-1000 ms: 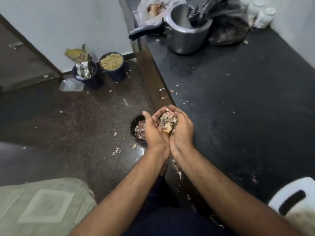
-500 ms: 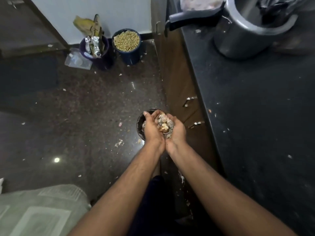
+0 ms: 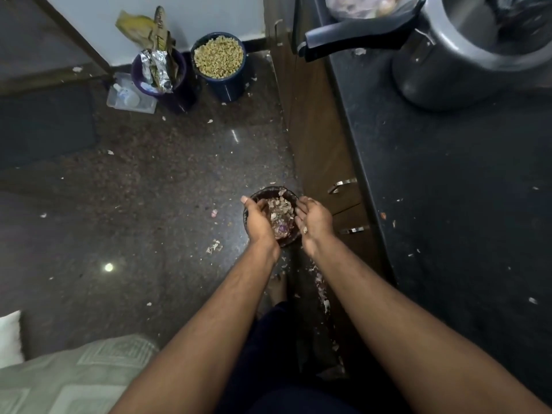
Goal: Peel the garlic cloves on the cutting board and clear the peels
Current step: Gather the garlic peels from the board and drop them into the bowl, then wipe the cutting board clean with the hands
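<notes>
A small dark bin (image 3: 263, 193) stands on the floor beside the cabinet, filled with pale and purple garlic peels (image 3: 280, 213). My left hand (image 3: 259, 222) and my right hand (image 3: 313, 219) hover over the bin, palms turned inward and fingers apart, with the peels lying between them in the bin. A few scraps cling to my right palm. No cutting board or garlic cloves show in this view.
Dark countertop (image 3: 448, 204) on the right carries stray peel bits and a steel pressure cooker (image 3: 466, 52) with a black handle. Cabinet handles (image 3: 342, 185) sit just right of the bin. A blue tub of grains (image 3: 219, 64) and a waste-filled bucket (image 3: 158, 76) stand by the wall. Peel scraps (image 3: 213, 246) litter the floor.
My cupped hands carried a heap of peels down from the counter edge to the bin, then parted; the peels dropped into the bin. The camera tilted down towards the floor.
</notes>
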